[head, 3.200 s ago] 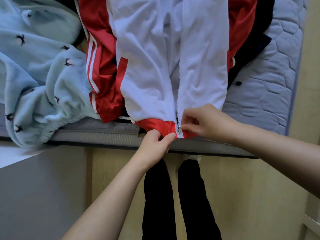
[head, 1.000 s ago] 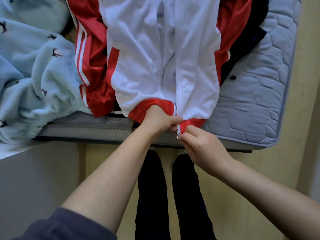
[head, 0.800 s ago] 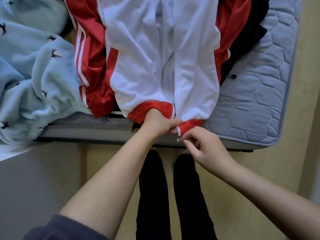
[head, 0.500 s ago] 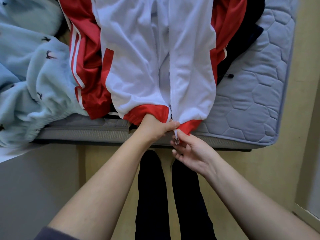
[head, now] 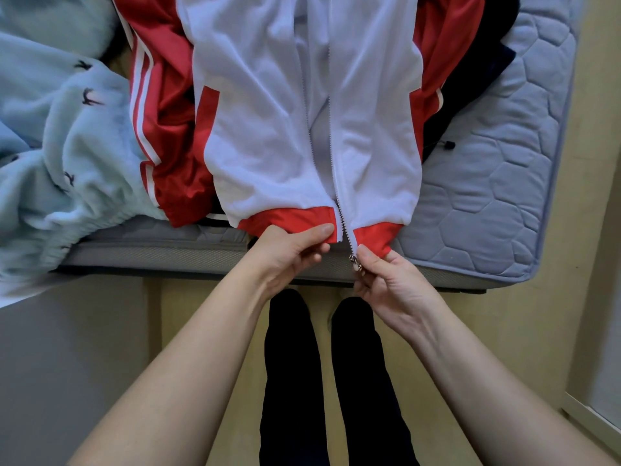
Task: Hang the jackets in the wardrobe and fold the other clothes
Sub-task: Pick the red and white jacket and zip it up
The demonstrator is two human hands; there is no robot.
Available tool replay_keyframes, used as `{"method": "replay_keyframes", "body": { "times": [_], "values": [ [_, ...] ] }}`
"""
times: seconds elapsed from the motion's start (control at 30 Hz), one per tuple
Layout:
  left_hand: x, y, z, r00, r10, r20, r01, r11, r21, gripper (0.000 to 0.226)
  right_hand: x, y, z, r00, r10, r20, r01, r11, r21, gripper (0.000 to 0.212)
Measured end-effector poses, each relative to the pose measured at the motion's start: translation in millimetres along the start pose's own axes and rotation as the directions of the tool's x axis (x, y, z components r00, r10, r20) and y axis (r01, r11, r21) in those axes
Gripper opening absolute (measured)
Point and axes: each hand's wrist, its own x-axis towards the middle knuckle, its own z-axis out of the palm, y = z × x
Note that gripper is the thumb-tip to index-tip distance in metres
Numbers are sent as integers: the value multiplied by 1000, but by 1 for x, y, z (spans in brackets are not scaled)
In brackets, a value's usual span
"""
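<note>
1. Parting at the hem, the two halves of the white zip-up jacket (head: 268,129) with a red band along its bottom now sit slightly apart. Half a second ago the person held them together at the foot of the zip.
2. The left hand (head: 289,250) pinches the left half of the red band between thumb and curled fingers. The right hand (head: 393,284) pinches the small metal zip slider (head: 353,258) at the foot of the right half, just off the mattress's near edge.
3. To my eye the zip has not caught yet, so the pin needs feeding into the slider again before the jacket can be closed and hung.
4. The jacket lies front up on the quilted pale-blue mattress (head: 487,196), with its hem just over the near edge.
5. Counting:
   - one white jacket and one zip slider
   - red fabric with white stripes (head: 168,129) on both sides of the jacket; I cannot tell whether it is sleeves or another garment
   - one dark navy garment (head: 470,95) beneath, towards the right edge
   - one light-blue fleece blanket with small dark bird prints (head: 67,163) over the left end
   - two hands, and two legs in black trousers (head: 292,381)
</note>
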Motion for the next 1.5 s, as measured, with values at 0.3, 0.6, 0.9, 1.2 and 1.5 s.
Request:
{"method": "replay_keyframes", "body": {
  "times": [0.3, 0.6, 0.9, 1.2, 1.5],
  "values": [
    [-19, -1, 17, 952, 292, -90, -281, 952, 124, 8, -10, 0, 23, 995, -90, -50, 98, 975, 200, 11],
    [-31, 2, 33, 894, 413, -173, -376, 903, 210, 17, -13, 0, 30, 988, -103, -113, 133, 943, 306, 19],
    [-32, -2, 34, 856, 490, -162, -432, 853, 294, 23, -13, -1, 35, 981, -121, -153, 163, 939, 303, 21],
    [-28, 5, 20, 885, 465, -2, -397, 758, 517, 26, -6, -3, 41, 965, -102, -243, 181, 927, 330, 15],
    [-35, 6, 6, 911, 412, -8, -336, 754, 564, 29, -31, -6, 22, 998, 24, -65, -37, 975, -221, 24]
  ]
}}
